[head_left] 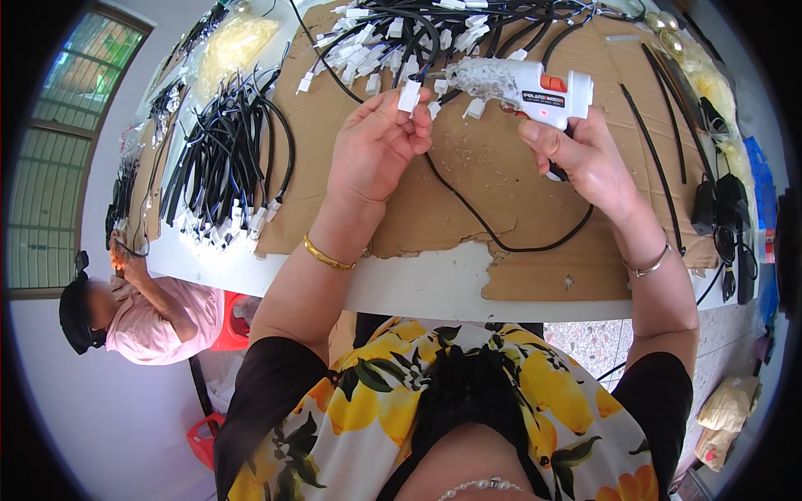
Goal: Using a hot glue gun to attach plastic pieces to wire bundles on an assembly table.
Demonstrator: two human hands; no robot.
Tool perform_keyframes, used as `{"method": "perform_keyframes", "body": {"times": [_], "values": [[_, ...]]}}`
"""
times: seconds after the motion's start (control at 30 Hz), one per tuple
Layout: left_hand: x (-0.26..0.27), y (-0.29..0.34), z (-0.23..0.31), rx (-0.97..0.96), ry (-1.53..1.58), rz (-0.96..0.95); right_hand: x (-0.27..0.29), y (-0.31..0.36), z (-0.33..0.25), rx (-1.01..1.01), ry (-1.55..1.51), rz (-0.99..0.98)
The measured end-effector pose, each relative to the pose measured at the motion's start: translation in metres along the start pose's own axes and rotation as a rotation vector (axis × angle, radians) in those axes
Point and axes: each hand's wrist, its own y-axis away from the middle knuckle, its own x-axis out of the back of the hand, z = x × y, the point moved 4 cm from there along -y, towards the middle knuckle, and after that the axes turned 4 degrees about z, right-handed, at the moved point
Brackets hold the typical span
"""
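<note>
In my left hand (373, 149), a small white plug connector (409, 95) on a black cable is pinched between thumb and fingers. My right hand (585, 163) is wrapped round the handle of a white hot glue gun (535, 90) with an orange part on top. The gun points left, its glue-smeared nozzle close to the connector; whether they touch I cannot tell. A black cable (468, 209) loops over the cardboard below my hands. Behind them lies a heap of black cables with white connectors (359, 52).
Cardboard (543, 275) covers much of the white table (401, 288). At left lies a bundle of black cables (225, 142) beside a clear plastic bag (236, 42). Black strips (652, 159) and power adapters (731, 200) are at right. A person in pink (167, 321) works at far left.
</note>
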Motion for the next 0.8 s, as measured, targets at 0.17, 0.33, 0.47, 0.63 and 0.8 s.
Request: {"method": "perform_keyframes", "body": {"times": [0.17,0.33,0.47,0.63,0.8], "values": [[0.0004,-0.0001,-0.0008,0.005,0.01,0.002,-0.0008,-0.0005,0.0004,-0.002,0.033,-0.027],[0.0006,-0.0008,-0.001,0.006,0.008,-0.035,-0.0011,-0.0008,0.0006,-0.022,0.077,-0.043],[0.003,-0.0017,-0.0017,0.02,0.011,-0.075,-0.0015,-0.0002,-0.0005,0.016,0.03,-0.031],[0.003,-0.0014,-0.0004,0.014,-0.011,-0.032,0.0002,-0.0016,0.0027,0.011,0.089,-0.002],[0.0054,-0.0017,0.0033,-0.097,-0.094,0.078,0.0018,-0.0029,0.0025,0.064,-0.013,0.002]]}}
